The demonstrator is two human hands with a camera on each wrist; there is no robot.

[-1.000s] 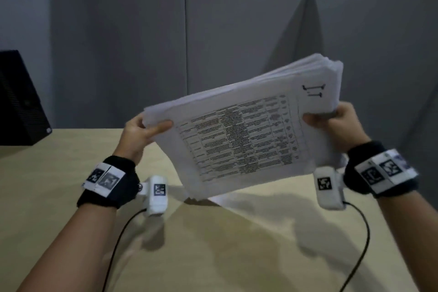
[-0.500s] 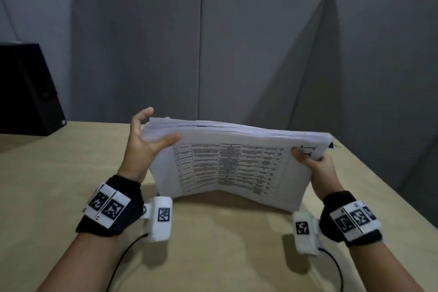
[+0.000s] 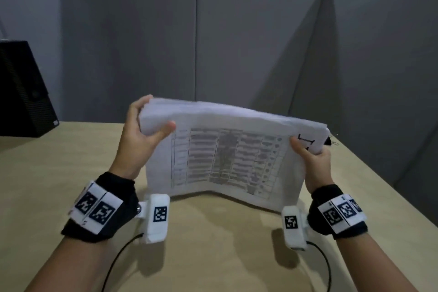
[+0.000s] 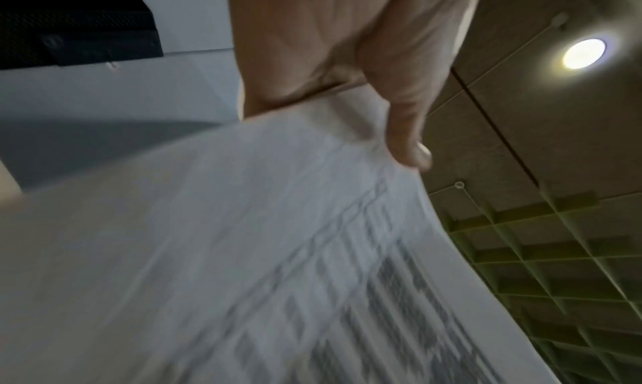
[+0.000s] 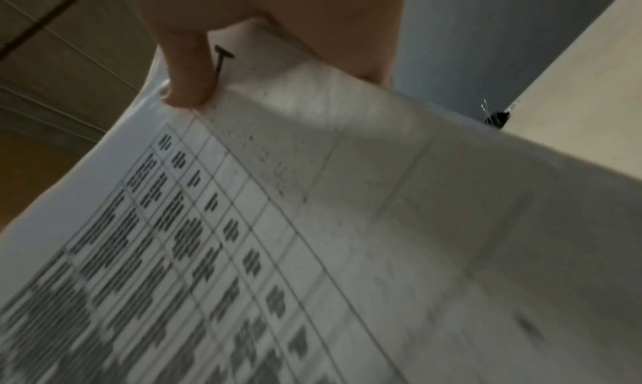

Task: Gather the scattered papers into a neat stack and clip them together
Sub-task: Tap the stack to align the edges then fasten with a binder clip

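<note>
A thick stack of white papers (image 3: pixel 227 156) with a printed table on the front sheet stands on its long lower edge on the wooden table (image 3: pixel 213 244), leaning towards me. My left hand (image 3: pixel 142 135) grips its upper left corner, thumb on the front sheet. My right hand (image 3: pixel 312 156) grips the right end, thumb on the front. The left wrist view shows the thumb (image 4: pixel 406 131) pressed on the paper (image 4: pixel 243 252). In the right wrist view the thumb (image 5: pixel 187 82) presses the printed sheet (image 5: pixel 312 225). A small black binder clip (image 3: pixel 329 142) lies on the table just behind the stack's right corner.
A black box-like device (image 3: pixel 21 92) sits at the table's far left. Grey partition panels (image 3: pixel 237 31) close off the back and right. The table's right edge (image 3: pixel 388 187) runs diagonally close to my right hand. The binder clip (image 5: pixel 498 118) shows past the paper's edge.
The stack came down from a tilted hold in the air to stand with its edge on the table. My left hand went from loosened fingers to a firm grip on the corner.
</note>
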